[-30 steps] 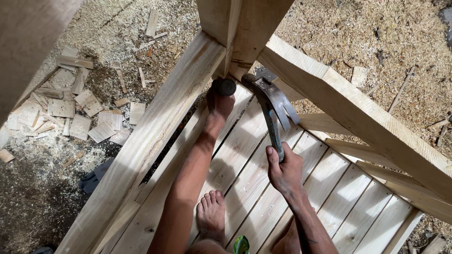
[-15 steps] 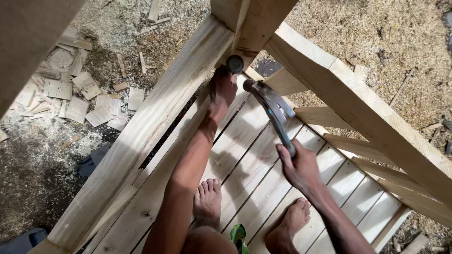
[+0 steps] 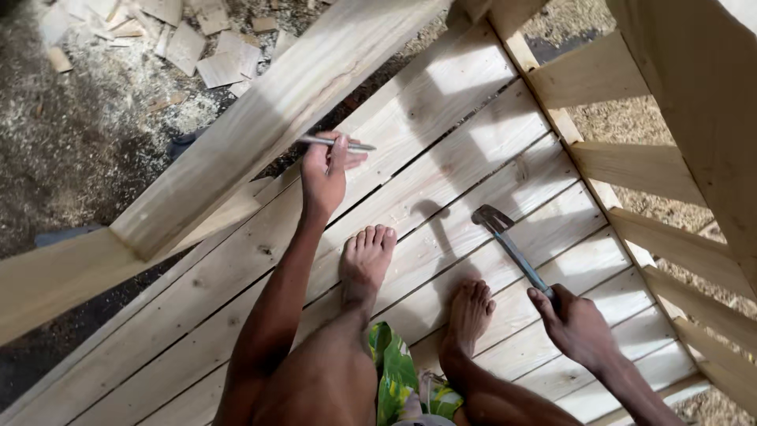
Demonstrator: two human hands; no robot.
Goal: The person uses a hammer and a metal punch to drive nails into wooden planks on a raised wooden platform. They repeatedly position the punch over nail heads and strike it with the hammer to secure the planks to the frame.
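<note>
Left hand [image 3: 322, 170] pinching long nail [image 3: 335, 143], lying flat, tip toward 3 o'clock. Right hand [image 3: 579, 323] gripping hammer [image 3: 509, 244], head at 11 o'clock, well apart.

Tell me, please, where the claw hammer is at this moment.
In the head view, the claw hammer is right of centre, gripped by the right hand, its head over the plank floor beside the right foot.

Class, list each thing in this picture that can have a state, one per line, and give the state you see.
left hand: closed on a nail, held level against the beam
nail: gripped, not driven in
right hand: closed on the hammer handle
hammer: lowered, head near the planks
beam: slanted across the frame
planks: laid side by side, gaps between
</note>
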